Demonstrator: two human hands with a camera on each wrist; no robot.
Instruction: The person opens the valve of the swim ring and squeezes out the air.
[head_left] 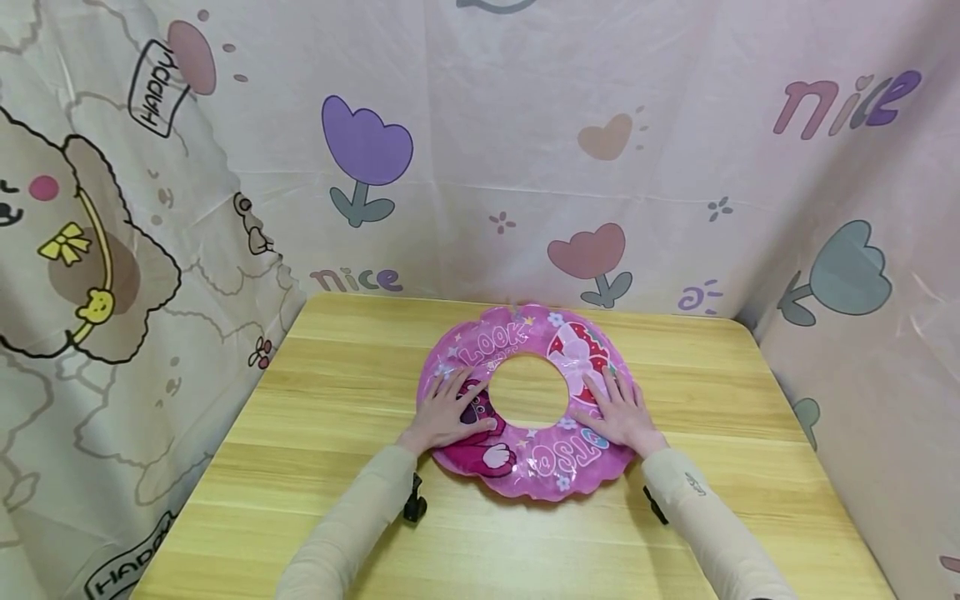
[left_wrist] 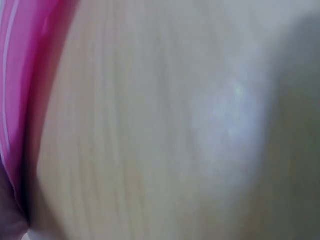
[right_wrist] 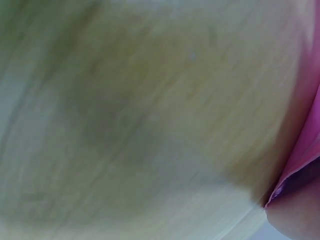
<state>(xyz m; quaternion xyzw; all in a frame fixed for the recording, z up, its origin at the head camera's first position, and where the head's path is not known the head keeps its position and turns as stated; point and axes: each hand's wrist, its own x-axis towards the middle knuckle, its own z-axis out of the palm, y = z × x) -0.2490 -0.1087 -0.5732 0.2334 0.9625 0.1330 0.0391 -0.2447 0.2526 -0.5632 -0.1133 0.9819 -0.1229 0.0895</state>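
A pink inflatable swim ring (head_left: 525, 483) with printed letters, a bear and a strawberry bow lies flat on the wooden table (head_left: 315, 400). On its left side rests my left hand (head_left: 448, 412), fingers spread over the bear print. My right hand (head_left: 618, 414) lies spread on the right side, next to the bow print. Both palms face down on the ring's top. In the left wrist view only the ring's pink edge (left_wrist: 15, 75) shows at the left. The right wrist view has the pink edge (right_wrist: 305, 140) at the right, beside a bit of the hand (right_wrist: 295, 215).
Printed cloth (head_left: 480, 125) hangs behind the table and along both sides. Black straps (head_left: 414, 500) hang under the wrists. Wood grain of the tabletop shows through the ring's central hole and around it.
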